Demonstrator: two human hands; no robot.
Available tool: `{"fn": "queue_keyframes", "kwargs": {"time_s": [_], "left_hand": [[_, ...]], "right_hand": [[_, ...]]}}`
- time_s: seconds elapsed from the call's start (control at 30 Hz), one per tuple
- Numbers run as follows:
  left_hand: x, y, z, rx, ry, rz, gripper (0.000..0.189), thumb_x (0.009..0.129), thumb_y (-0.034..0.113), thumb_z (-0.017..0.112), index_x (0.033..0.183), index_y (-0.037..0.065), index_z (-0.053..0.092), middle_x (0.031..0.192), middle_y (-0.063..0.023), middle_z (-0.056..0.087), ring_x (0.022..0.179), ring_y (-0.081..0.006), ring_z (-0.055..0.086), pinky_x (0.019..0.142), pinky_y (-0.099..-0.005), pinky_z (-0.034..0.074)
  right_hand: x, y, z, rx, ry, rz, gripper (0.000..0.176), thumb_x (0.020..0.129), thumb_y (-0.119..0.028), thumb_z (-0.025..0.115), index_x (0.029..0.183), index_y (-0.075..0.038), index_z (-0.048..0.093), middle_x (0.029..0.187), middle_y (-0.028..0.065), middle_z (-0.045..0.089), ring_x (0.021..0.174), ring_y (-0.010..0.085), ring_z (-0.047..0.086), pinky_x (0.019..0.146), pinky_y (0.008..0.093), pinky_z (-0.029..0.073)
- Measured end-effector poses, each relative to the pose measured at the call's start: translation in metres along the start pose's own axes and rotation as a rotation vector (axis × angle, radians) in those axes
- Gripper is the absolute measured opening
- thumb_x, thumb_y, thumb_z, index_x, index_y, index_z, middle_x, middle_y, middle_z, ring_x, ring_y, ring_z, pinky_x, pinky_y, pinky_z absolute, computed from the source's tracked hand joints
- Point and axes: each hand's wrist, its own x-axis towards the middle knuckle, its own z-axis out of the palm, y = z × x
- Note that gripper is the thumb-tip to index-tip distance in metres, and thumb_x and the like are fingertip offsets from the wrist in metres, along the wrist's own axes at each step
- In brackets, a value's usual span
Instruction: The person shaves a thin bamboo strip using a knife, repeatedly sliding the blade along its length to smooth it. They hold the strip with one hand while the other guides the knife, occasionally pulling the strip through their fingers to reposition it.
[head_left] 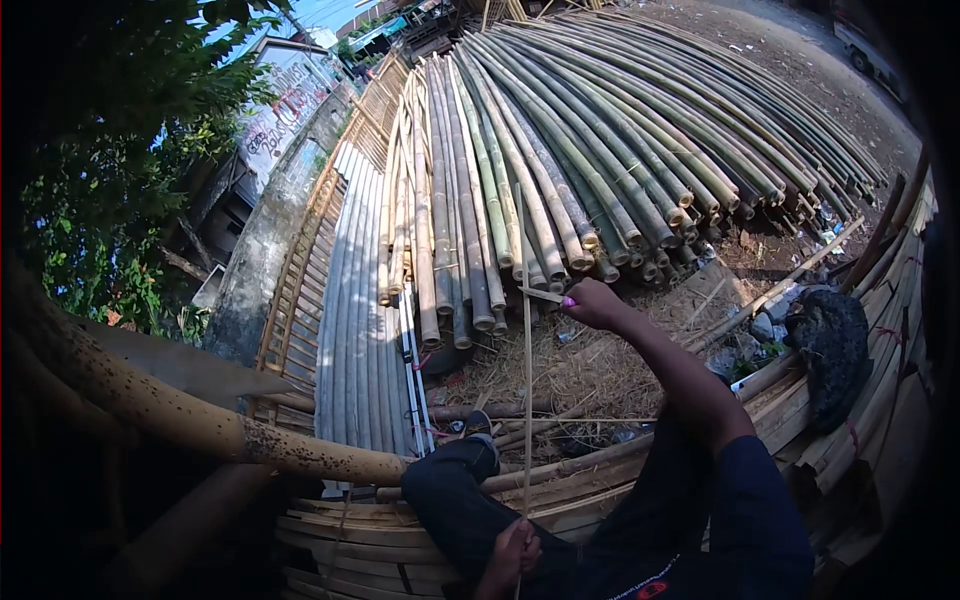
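A long thin bamboo strip (528, 400) stands almost upright in front of me. My left hand (515, 550) is closed around its lower part, near my lap. My right hand (592, 305) is closed on the pink handle of a knife, arm stretched forward. The knife blade (543, 295) points left and meets the strip high up; whether it cuts into the strip is too small to tell.
A large pile of bamboo poles (600, 150) lies ahead. Corrugated sheets (350, 300) and a bamboo ladder-like frame (300, 270) are at left. A thick bamboo pole (200, 415) crosses the lower left. Split bamboo (790, 410) and a dark bundle (832, 340) lie at right.
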Motion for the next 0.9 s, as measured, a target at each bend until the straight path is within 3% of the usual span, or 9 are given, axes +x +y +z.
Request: {"fn": "queue_keyframes", "kwargs": {"time_s": [0.13, 0.27, 0.33, 0.47, 0.6, 0.67, 0.77, 0.87, 0.9], "left_hand": [[0.019, 0.018, 0.005, 0.133, 0.08, 0.104, 0.032, 0.098, 0.04, 0.036, 0.082, 0.012, 0.038, 0.051, 0.0029, 0.026, 0.039, -0.0051, 0.021, 0.034, -0.0218, 0.017], [0.028, 0.034, 0.011, 0.106, 0.087, 0.16, 0.03, 0.1, 0.035, 0.034, 0.082, 0.011, 0.038, 0.054, 0.0029, 0.03, 0.04, -0.0052, 0.026, 0.035, -0.0216, 0.019], [0.031, 0.034, 0.016, 0.204, 0.192, 0.192, 0.03, 0.1, 0.034, 0.034, 0.082, 0.011, 0.039, 0.054, 0.0028, 0.031, 0.04, -0.0055, 0.028, 0.036, -0.0217, 0.021], [0.035, 0.017, 0.023, 0.328, 0.296, 0.232, 0.03, 0.1, 0.033, 0.036, 0.081, 0.01, 0.041, 0.054, 0.0025, 0.035, 0.041, -0.0058, 0.032, 0.037, -0.0216, 0.025], [0.028, 0.006, 0.029, 0.399, 0.318, 0.258, 0.03, 0.099, 0.032, 0.036, 0.078, 0.01, 0.038, 0.053, 0.0031, 0.032, 0.041, -0.005, 0.029, 0.036, -0.0218, 0.021], [0.026, -0.01, 0.015, 0.567, 0.255, 0.219, 0.033, 0.099, 0.038, 0.035, 0.086, 0.008, 0.043, 0.059, -0.0012, 0.04, 0.044, -0.0085, 0.038, 0.039, -0.0223, 0.031], [0.015, -0.011, 0.019, 0.478, 0.244, 0.213, 0.03, 0.099, 0.033, 0.04, 0.084, 0.007, 0.045, 0.055, 0.0033, 0.038, 0.045, -0.0051, 0.037, 0.042, -0.0217, 0.029], [0.002, -0.02, 0.013, 0.388, 0.159, 0.119, 0.034, 0.099, 0.036, 0.036, 0.085, 0.007, 0.044, 0.055, 0.0012, 0.041, 0.045, -0.0069, 0.04, 0.041, -0.0217, 0.031], [-0.005, -0.023, 0.016, 0.388, 0.157, 0.118, 0.034, 0.099, 0.036, 0.036, 0.085, 0.007, 0.044, 0.055, 0.0012, 0.041, 0.045, -0.0069, 0.04, 0.041, -0.0217, 0.031]], "right_hand": [[-0.024, -0.047, 0.026, -0.053, -0.171, -0.325, 0.026, 0.075, -0.026, 0.055, 0.063, -0.004, 0.061, 0.063, 0.0198, 0.059, 0.065, 0.0381, 0.06, 0.062, 0.0496, 0.046], [-0.041, -0.081, 0.045, 0.014, -0.255, -0.403, 0.028, 0.075, -0.029, 0.054, 0.065, -0.004, 0.062, 0.063, 0.0196, 0.059, 0.062, 0.0401, 0.059, 0.06, 0.0493, 0.047], [-0.039, -0.085, 0.043, -0.006, -0.228, -0.416, 0.027, 0.075, -0.028, 0.053, 0.065, -0.005, 0.063, 0.062, 0.0187, 0.059, 0.062, 0.0395, 0.059, 0.059, 0.0488, 0.047], [-0.021, -0.064, 0.028, -0.105, -0.08, -0.345, 0.023, 0.073, -0.026, 0.056, 0.063, -0.007, 0.063, 0.063, 0.0175, 0.06, 0.062, 0.0374, 0.06, 0.057, 0.0474, 0.047], [0.002, -0.025, 0.016, -0.122, 0.102, -0.018, 0.026, 0.074, -0.029, 0.056, 0.067, -0.007, 0.066, 0.067, 0.0178, 0.062, 0.068, 0.0357, 0.062, 0.06, 0.0473, 0.047], [0.013, -0.002, 0.005, -0.135, 0.102, 0.091, 0.027, 0.074, -0.031, 0.056, 0.069, -0.006, 0.067, 0.069, 0.0179, 0.063, 0.07, 0.0354, 0.063, 0.062, 0.0469, 0.048], [0.013, 0.015, -0.008, -0.173, 0.131, 0.195, 0.027, 0.073, -0.031, 0.056, 0.069, -0.005, 0.067, 0.072, 0.0176, 0.064, 0.071, 0.0351, 0.063, 0.064, 0.0467, 0.049], [0.012, 0.027, -0.013, -0.174, 0.181, 0.189, 0.028, 0.073, -0.031, 0.057, 0.071, -0.005, 0.067, 0.074, 0.0176, 0.064, 0.072, 0.0343, 0.064, 0.064, 0.0466, 0.05], [0.014, 0.031, -0.013, -0.153, 0.244, 0.278, 0.028, 0.074, -0.032, 0.057, 0.071, -0.005, 0.067, 0.074, 0.0174, 0.064, 0.071, 0.0342, 0.064, 0.065, 0.0461, 0.05]]}}
